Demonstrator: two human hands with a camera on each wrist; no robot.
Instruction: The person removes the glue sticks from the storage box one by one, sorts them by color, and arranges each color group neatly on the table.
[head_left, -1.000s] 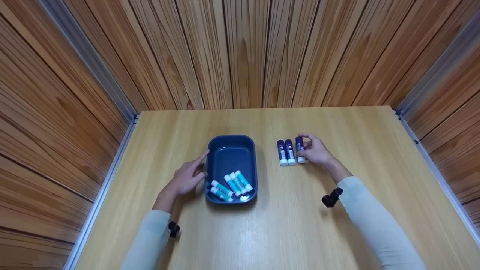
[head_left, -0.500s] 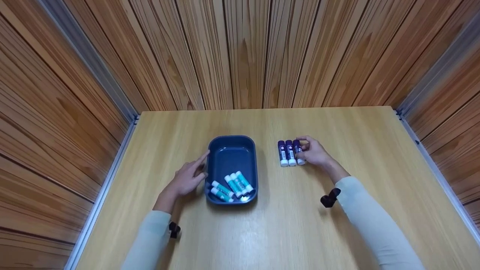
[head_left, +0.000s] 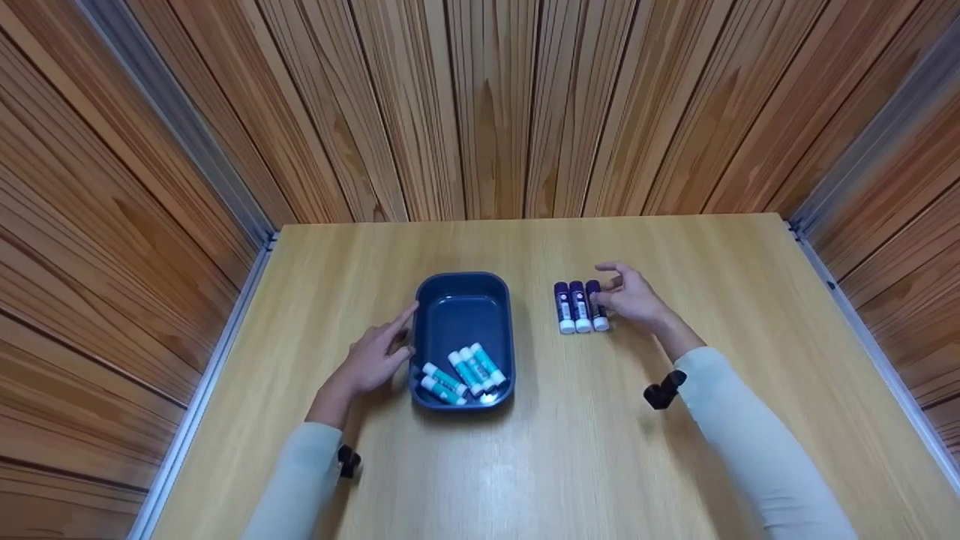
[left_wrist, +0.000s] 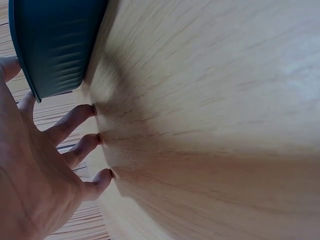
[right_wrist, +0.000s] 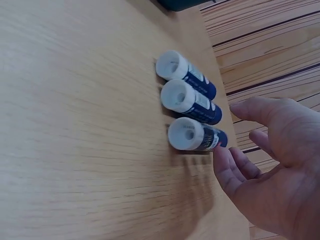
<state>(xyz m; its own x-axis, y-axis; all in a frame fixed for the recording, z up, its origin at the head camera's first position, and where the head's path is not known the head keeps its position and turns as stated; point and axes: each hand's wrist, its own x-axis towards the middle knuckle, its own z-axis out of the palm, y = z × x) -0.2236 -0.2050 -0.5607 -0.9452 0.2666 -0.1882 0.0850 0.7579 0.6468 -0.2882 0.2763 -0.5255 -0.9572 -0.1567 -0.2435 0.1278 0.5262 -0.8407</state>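
Observation:
Three purple glue sticks [head_left: 579, 307] with white ends lie side by side on the table, right of the blue tray [head_left: 463, 281]. My right hand [head_left: 631, 298] is at the rightmost glue stick [right_wrist: 192, 135], its thumb tip right at that stick's side. In the right wrist view the fingers [right_wrist: 252, 109] are spread apart from the thumb, with nothing between them. My left hand [head_left: 373, 356] touches the tray's left rim with finger and thumb. In the left wrist view its other fingertips rest on the table. Several teal glue sticks [head_left: 472, 367] lie in the tray's near end.
Wood-panelled walls [head_left: 491, 112] stand behind the table [head_left: 570, 450] and at both sides, with metal rails [head_left: 202, 390] along the side edges. A small black device [head_left: 664, 390] is worn at each wrist.
The rightmost purple glue stick has slid left against the other two. My right hand has then let it go, its fingers lifting away. The left hand and tray stay put.

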